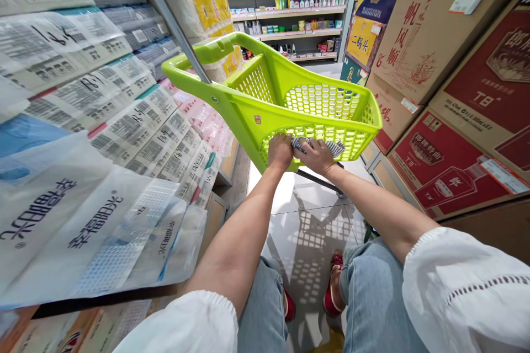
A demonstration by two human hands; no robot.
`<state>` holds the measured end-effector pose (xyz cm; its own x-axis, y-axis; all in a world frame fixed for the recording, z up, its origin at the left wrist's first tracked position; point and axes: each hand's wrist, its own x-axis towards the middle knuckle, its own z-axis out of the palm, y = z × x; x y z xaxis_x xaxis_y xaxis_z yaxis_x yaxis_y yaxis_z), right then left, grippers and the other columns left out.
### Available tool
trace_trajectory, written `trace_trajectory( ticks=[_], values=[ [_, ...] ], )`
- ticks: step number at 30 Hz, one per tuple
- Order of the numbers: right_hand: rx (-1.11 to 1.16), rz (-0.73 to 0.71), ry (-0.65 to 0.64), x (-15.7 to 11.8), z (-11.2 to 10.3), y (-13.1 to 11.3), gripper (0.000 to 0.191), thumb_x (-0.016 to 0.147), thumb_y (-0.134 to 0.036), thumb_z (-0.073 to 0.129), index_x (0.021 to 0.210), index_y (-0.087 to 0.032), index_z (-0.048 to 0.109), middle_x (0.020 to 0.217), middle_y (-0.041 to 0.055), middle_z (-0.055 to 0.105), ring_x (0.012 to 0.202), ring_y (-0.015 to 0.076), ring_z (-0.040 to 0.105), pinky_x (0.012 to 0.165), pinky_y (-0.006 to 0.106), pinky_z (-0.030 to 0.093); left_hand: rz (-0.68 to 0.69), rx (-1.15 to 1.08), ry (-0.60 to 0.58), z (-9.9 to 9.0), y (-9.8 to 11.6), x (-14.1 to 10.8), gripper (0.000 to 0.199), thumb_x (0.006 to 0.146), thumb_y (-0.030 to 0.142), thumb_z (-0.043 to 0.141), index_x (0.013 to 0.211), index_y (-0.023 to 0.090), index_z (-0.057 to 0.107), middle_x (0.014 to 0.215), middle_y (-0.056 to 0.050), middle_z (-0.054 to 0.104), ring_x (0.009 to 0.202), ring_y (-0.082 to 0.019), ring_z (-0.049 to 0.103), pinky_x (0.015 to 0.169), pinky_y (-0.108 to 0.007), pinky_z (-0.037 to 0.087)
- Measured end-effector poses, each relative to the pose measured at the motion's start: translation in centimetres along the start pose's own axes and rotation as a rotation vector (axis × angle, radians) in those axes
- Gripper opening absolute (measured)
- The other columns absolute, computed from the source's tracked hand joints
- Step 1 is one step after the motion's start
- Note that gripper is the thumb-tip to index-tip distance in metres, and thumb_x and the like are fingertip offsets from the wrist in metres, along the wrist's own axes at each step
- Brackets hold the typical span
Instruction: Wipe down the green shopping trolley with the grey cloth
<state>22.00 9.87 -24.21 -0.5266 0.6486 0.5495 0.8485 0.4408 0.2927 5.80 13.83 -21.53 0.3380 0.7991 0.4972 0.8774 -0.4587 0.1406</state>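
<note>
A lime-green plastic shopping cart (pixel 244 102) with perforated sides stands crosswise in front of me, its handle at the upper left. My left hand (pixel 280 151) is closed at the lower part of the cart's near side, its fingers curled at the mesh holes. Just to its right, my right hand (pixel 315 155) presses a grey-and-white striped cloth (pixel 336 148) against the mesh, fingers bent over it. Part of the cloth lies between the two hands and part sticks out to the right. The inside of the cart's basket shows no goods.
Packs of tissue paper (pixel 103 88) are stacked on the left, with a metal pole (pixel 169 16) rising past the cart handle. Red and brown cartons (pixel 451 165) line the right. Behind the cart stand shelves (pixel 298 10) of bottles and boxes.
</note>
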Motion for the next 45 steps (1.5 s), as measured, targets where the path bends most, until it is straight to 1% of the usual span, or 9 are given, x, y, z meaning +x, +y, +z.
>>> trace_trajectory(
  ticks=[3, 6, 15, 18, 22, 27, 31, 40, 45],
  values=[
    [0.054, -0.095, -0.098, -1.1, 0.5, -0.6, 0.030, 0.095, -0.023, 0.039, 0.115, -0.028, 0.061, 0.130, 0.0073, 0.055, 0.099, 0.0215, 0.049, 0.078, 0.037, 0.032, -0.021, 0.033, -0.006, -0.1, 0.3, 0.1, 0.038, 0.096, 0.028, 0.027, 0.096, 0.016, 0.063, 0.098, -0.013, 0.065, 0.098, -0.027, 0.054, 0.086, -0.038, 0.038],
    [0.092, -0.104, -0.115, -1.1, 0.3, -0.5, 0.029, 0.094, -0.022, 0.040, 0.111, -0.027, 0.063, 0.129, 0.0080, 0.056, 0.098, 0.0202, 0.050, 0.079, 0.035, 0.033, -0.037, 0.055, -0.008, -0.3, 0.5, 0.1, 0.039, 0.097, 0.029, 0.026, 0.095, 0.017, 0.063, 0.097, -0.013, 0.065, 0.098, -0.027, 0.054, 0.085, -0.038, 0.037],
    [0.012, 0.179, 0.155, 3.7, -5.5, 2.7, 0.034, 0.095, -0.031, 0.036, 0.120, -0.025, 0.058, 0.134, 0.0112, 0.049, 0.105, 0.0252, 0.045, 0.086, 0.039, 0.031, -0.058, 0.075, 0.031, -1.0, 0.9, -0.2, 0.035, 0.094, 0.028, 0.030, 0.091, 0.018, 0.064, 0.093, -0.011, 0.066, 0.096, -0.026, 0.055, 0.084, -0.037, 0.038],
    [0.009, 0.161, 0.149, 3.5, -4.7, 2.1, 0.032, 0.095, -0.031, 0.038, 0.119, -0.027, 0.058, 0.133, 0.0097, 0.049, 0.104, 0.0254, 0.045, 0.084, 0.040, 0.032, -0.052, 0.071, 0.024, -1.0, 0.8, -0.2, 0.033, 0.093, 0.027, 0.033, 0.089, 0.017, 0.064, 0.092, -0.011, 0.066, 0.094, -0.025, 0.055, 0.084, -0.037, 0.038],
    [0.034, 0.065, 0.061, 1.3, -1.5, 0.6, 0.029, 0.094, -0.027, 0.040, 0.115, -0.032, 0.060, 0.132, 0.0053, 0.052, 0.100, 0.0228, 0.047, 0.081, 0.039, 0.032, -0.027, 0.052, -0.011, -1.1, 0.5, -0.1, 0.027, 0.090, 0.025, 0.039, 0.091, 0.016, 0.064, 0.096, -0.013, 0.065, 0.096, -0.027, 0.055, 0.084, -0.038, 0.038],
    [0.060, -0.128, -0.081, -2.2, 0.5, -0.6, 0.030, 0.094, -0.022, 0.039, 0.113, -0.029, 0.062, 0.129, 0.0063, 0.055, 0.100, 0.0214, 0.049, 0.078, 0.037, 0.033, -0.008, 0.063, 0.002, -1.0, 0.2, -0.1, 0.038, 0.095, 0.027, 0.029, 0.089, 0.016, 0.065, 0.092, -0.013, 0.065, 0.095, -0.026, 0.055, 0.084, -0.038, 0.037],
    [0.056, -0.180, -0.112, -2.5, -0.2, -0.5, 0.030, 0.095, -0.022, 0.037, 0.110, -0.027, 0.062, 0.127, 0.0074, 0.056, 0.099, 0.0205, 0.049, 0.078, 0.035, 0.033, -0.016, 0.038, -0.001, -0.9, 0.2, -0.3, 0.041, 0.096, 0.029, 0.025, 0.089, 0.016, 0.064, 0.093, -0.014, 0.064, 0.096, -0.027, 0.054, 0.085, -0.038, 0.037],
    [-0.013, 0.174, 0.140, 3.4, -4.1, 2.1, 0.033, 0.096, -0.029, 0.035, 0.117, -0.028, 0.060, 0.131, 0.0105, 0.051, 0.103, 0.0251, 0.047, 0.084, 0.039, 0.033, -0.022, 0.045, 0.023, -1.1, 0.2, -0.3, 0.037, 0.095, 0.028, 0.029, 0.092, 0.016, 0.064, 0.094, -0.013, 0.065, 0.094, -0.026, 0.054, 0.084, -0.038, 0.037],
    [0.029, 0.047, 0.005, 1.5, -2.5, 0.2, 0.031, 0.095, -0.025, 0.036, 0.115, -0.029, 0.060, 0.132, 0.0083, 0.052, 0.100, 0.0232, 0.049, 0.080, 0.038, 0.033, -0.018, 0.050, -0.005, -1.1, -0.2, -0.3, 0.032, 0.093, 0.024, 0.033, 0.090, 0.016, 0.064, 0.095, -0.013, 0.066, 0.095, -0.026, 0.055, 0.085, -0.037, 0.037]
  ],
)
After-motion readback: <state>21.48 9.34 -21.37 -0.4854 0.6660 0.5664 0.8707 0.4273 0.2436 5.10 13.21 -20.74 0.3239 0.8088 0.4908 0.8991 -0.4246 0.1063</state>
